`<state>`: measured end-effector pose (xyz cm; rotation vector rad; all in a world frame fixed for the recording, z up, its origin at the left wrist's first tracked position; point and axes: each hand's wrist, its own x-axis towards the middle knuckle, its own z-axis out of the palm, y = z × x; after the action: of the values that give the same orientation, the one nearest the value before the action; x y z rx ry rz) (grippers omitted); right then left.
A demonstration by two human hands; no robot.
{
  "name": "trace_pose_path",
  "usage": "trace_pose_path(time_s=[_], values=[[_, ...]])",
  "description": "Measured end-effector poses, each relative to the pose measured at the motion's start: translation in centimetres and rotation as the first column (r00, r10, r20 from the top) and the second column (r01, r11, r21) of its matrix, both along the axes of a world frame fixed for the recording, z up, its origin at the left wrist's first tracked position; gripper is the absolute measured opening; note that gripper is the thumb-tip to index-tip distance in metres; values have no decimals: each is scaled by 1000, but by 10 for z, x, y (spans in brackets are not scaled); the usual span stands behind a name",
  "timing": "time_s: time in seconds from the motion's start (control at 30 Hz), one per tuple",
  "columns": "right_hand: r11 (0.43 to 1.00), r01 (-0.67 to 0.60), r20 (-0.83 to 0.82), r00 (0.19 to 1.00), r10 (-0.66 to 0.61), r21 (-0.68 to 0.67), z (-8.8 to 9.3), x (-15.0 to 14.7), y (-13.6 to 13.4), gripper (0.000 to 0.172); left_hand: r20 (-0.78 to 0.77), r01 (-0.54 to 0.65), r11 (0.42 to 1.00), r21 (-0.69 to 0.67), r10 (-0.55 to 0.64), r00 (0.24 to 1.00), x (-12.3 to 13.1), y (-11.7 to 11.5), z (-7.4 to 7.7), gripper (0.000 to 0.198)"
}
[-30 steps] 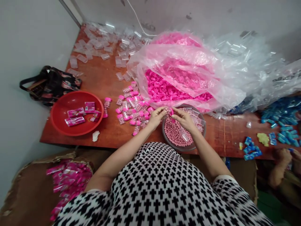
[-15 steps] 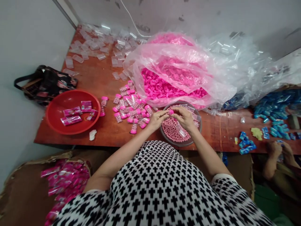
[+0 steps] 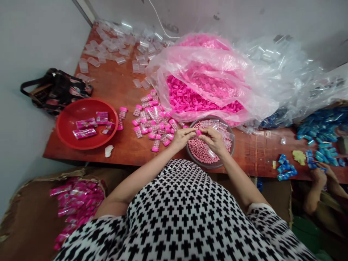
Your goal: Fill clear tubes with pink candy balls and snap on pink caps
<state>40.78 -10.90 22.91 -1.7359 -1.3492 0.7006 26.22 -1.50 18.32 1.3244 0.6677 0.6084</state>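
Over the round bowl of smooth pale-pink beads at the centre of the frame, the left hand and right hand both pinch one small glossy pink cap at the fingertips (whether a tube sits under it I cannot tell). Just left of the bowl lies a heap of filled tubes, bead-packed and capped, which looks like the finished share. Plenty seems left: empty clear tubes litter the red-brown worktop at upper left, and the crinkled plastic bag above the bowl bulges with loose hard caps.
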Motion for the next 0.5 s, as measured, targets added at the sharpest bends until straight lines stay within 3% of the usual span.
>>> trace_pose_path(time_s=[0.1, 0.2, 0.27, 0.37, 0.43, 0.5], values=[[995, 93, -417, 903, -104, -47, -2, -3, -3, 37, 79, -50, 947, -317, 79, 994, 4, 0, -3, 44], [989, 121, -675, 723, -147, -86, -7, -6, -9, 46, 103, -55, 909, -413, 107, 989, 4, 3, -2, 51], [979, 170, -706, 680, -198, -111, -10, -5, -11, 42, 86, -60, 937, -343, 95, 992, 2, 6, -1, 48], [972, 182, -709, 665, -233, -149, -12, -1, -9, 41, 45, -37, 990, -133, 43, 998, -2, 5, 2, 38], [979, 70, -757, 624, -193, -191, -10, 0, -6, 42, 35, 5, 1000, 8, -5, 999, -5, 2, 5, 30], [966, -96, -831, 534, -155, -242, -7, -3, -3, 42, 34, 25, 996, 90, -28, 999, -7, -2, 6, 25]])
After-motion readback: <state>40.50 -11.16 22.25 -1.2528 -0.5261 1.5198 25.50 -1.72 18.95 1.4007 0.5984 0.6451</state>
